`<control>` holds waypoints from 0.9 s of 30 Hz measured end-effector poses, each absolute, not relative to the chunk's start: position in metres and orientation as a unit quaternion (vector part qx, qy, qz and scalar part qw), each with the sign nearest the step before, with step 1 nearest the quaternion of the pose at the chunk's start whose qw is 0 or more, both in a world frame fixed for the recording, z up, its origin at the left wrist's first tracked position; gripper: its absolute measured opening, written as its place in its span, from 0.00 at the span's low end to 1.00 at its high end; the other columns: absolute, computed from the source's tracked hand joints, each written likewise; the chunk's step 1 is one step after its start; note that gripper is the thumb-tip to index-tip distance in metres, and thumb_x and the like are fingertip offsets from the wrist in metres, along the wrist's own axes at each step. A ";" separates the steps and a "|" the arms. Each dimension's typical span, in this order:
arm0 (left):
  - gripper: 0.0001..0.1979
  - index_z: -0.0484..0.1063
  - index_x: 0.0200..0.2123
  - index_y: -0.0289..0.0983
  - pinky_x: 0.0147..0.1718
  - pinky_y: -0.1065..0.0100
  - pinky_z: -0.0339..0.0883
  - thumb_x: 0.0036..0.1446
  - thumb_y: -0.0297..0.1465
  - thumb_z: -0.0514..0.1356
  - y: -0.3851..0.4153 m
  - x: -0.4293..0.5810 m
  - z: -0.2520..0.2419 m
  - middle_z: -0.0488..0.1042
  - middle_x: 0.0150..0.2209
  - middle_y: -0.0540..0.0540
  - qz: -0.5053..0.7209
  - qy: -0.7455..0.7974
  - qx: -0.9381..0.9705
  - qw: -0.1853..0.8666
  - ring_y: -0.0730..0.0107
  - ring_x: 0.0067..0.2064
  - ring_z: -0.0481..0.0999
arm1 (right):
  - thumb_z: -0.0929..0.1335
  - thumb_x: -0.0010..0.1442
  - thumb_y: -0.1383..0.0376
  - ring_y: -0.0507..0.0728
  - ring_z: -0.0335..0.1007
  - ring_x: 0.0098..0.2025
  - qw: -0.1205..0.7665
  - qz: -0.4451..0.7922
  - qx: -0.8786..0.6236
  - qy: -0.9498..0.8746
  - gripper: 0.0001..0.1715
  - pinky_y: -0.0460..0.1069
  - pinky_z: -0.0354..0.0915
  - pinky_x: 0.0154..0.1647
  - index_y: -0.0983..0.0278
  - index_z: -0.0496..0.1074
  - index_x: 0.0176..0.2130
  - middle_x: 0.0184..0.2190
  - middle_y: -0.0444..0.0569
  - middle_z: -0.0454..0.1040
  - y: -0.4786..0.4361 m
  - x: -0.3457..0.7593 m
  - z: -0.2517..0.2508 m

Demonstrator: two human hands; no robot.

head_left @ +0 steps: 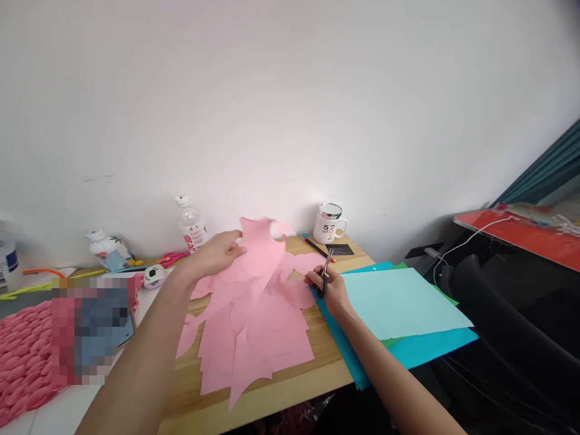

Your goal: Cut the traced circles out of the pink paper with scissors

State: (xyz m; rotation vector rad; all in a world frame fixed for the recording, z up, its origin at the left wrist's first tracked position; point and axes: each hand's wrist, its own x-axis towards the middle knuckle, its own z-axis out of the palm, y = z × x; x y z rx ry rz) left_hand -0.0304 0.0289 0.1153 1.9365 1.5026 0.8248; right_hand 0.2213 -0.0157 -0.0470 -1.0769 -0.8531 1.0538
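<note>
My left hand (222, 251) pinches the edge of a cut piece of pink paper (260, 248), which stands raised and partly blurred over a pile. In my right hand (333, 287) is a pair of scissors (325, 279), blades pointing up and away, fingers around the dark handles. Beneath both hands lies a spread of pink paper sheets (290, 344) with curved cut edges and pointed offcuts. Rounded pink pieces (308, 264) lie near the scissors.
On the wooden table (312, 374), coloured sheets (403, 302) lie at right. A white mug (328, 226), dark card (341, 249) and pen (317, 244) are at the back. Bottles (188, 220), a white case (154, 276) and a pink woven bag (27, 350) are at left.
</note>
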 end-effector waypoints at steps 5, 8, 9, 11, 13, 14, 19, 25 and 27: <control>0.22 0.54 0.15 0.39 0.16 0.75 0.41 0.40 0.34 0.67 0.034 -0.031 0.080 0.50 0.15 0.59 0.512 0.535 0.521 0.425 0.82 0.17 0.48 | 0.77 0.42 0.57 0.55 0.69 0.28 0.617 0.475 -0.452 -0.435 0.20 0.49 0.62 0.33 0.63 0.70 0.30 0.23 0.46 0.75 -0.024 0.213 -0.036; 0.23 0.53 0.17 0.40 0.17 0.74 0.49 0.44 0.44 0.64 0.029 -0.022 0.054 0.52 0.15 0.59 0.563 0.518 0.474 0.437 0.80 0.18 0.52 | 0.76 0.44 0.55 0.55 0.69 0.29 0.541 0.533 -0.399 -0.514 0.19 0.50 0.63 0.34 0.63 0.72 0.32 0.23 0.46 0.75 -0.031 0.200 -0.026; 0.24 0.52 0.18 0.40 0.17 0.74 0.50 0.44 0.46 0.63 0.026 -0.018 0.048 0.52 0.16 0.59 0.580 0.513 0.460 0.435 0.80 0.18 0.52 | 0.75 0.45 0.55 0.56 0.69 0.30 0.504 0.558 -0.373 -0.543 0.19 0.50 0.63 0.35 0.63 0.72 0.33 0.24 0.46 0.75 -0.032 0.195 -0.023; 0.25 0.52 0.18 0.40 0.17 0.75 0.51 0.43 0.47 0.63 0.020 -0.013 0.041 0.53 0.16 0.59 0.602 0.505 0.446 0.428 0.80 0.18 0.52 | 0.74 0.47 0.54 0.56 0.70 0.32 0.448 0.594 -0.336 -0.577 0.19 0.51 0.63 0.37 0.63 0.72 0.35 0.27 0.47 0.76 -0.031 0.186 -0.016; 0.25 0.52 0.18 0.40 0.17 0.76 0.49 0.43 0.46 0.64 0.015 -0.008 0.038 0.53 0.16 0.59 0.614 0.500 0.442 0.422 0.81 0.19 0.52 | 0.75 0.47 0.54 0.56 0.70 0.33 0.427 0.606 -0.327 -0.585 0.20 0.51 0.63 0.38 0.63 0.72 0.36 0.29 0.48 0.75 -0.025 0.178 -0.011; 0.24 0.52 0.18 0.40 0.17 0.76 0.49 0.44 0.46 0.64 0.014 -0.005 0.036 0.52 0.16 0.59 0.617 0.498 0.441 0.421 0.81 0.19 0.52 | 0.75 0.46 0.54 0.56 0.69 0.33 0.425 0.604 -0.332 -0.586 0.21 0.51 0.63 0.37 0.63 0.72 0.36 0.30 0.48 0.75 -0.021 0.175 -0.008; 0.25 0.52 0.19 0.40 0.16 0.76 0.47 0.42 0.45 0.66 0.012 0.005 0.027 0.50 0.16 0.60 0.625 0.481 0.444 0.425 0.81 0.18 0.50 | 0.77 0.40 0.53 0.51 0.62 0.25 0.446 0.590 -0.349 -0.576 0.23 0.46 0.60 0.26 0.63 0.69 0.28 0.24 0.42 0.67 -0.001 0.167 0.001; 0.32 0.46 0.10 0.40 0.14 0.73 0.40 0.28 0.44 0.71 0.015 0.002 0.026 0.45 0.13 0.59 0.524 0.570 0.496 0.393 0.82 0.18 0.46 | 0.78 0.36 0.53 0.47 0.50 0.22 0.449 0.605 -0.340 -0.563 0.26 0.43 0.51 0.21 0.64 0.65 0.23 0.19 0.37 0.57 0.009 0.159 -0.002; 0.33 0.45 0.09 0.41 0.14 0.72 0.39 0.29 0.45 0.70 0.014 0.000 0.025 0.43 0.13 0.58 0.517 0.594 0.491 0.373 0.82 0.19 0.44 | 0.78 0.37 0.52 0.48 0.52 0.22 0.440 0.612 -0.335 -0.564 0.25 0.44 0.51 0.22 0.64 0.66 0.24 0.20 0.38 0.59 0.010 0.159 -0.006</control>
